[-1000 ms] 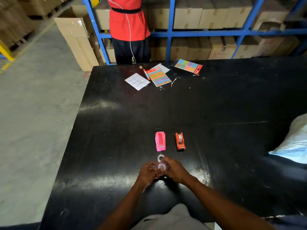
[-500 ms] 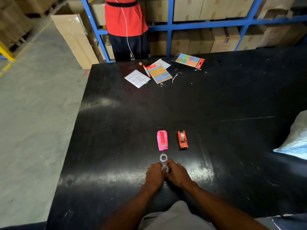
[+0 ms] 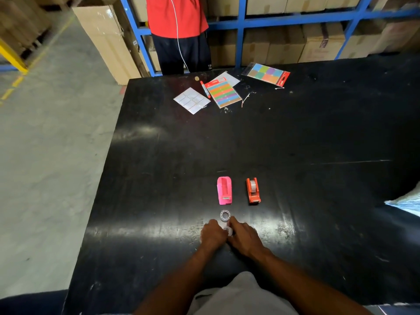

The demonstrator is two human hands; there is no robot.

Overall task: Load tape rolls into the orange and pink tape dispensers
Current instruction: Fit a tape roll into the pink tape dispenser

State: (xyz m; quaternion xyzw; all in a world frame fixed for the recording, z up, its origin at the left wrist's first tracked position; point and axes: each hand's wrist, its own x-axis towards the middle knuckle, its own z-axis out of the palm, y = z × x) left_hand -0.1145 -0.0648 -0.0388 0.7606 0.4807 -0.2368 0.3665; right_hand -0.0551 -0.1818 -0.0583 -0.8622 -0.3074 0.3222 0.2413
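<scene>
A pink tape dispenser stands on the black table with an empty well. To its right an orange tape dispenser holds a tape roll. A loose tape roll lies flat just in front of the pink one. Right behind that roll, my left hand and my right hand meet with their fingers pinched together on a second small clear tape roll, mostly hidden between them.
At the table's far edge lie a white label sheet, a red marker, a striped sticker pack and a coloured sticker pack. A person in a red top stands beyond, before blue shelving. A white bag sits at right.
The view has shifted, and both hands have closed in tighter over the small roll, low on the table. The dispensers and the loose roll have stayed put.
</scene>
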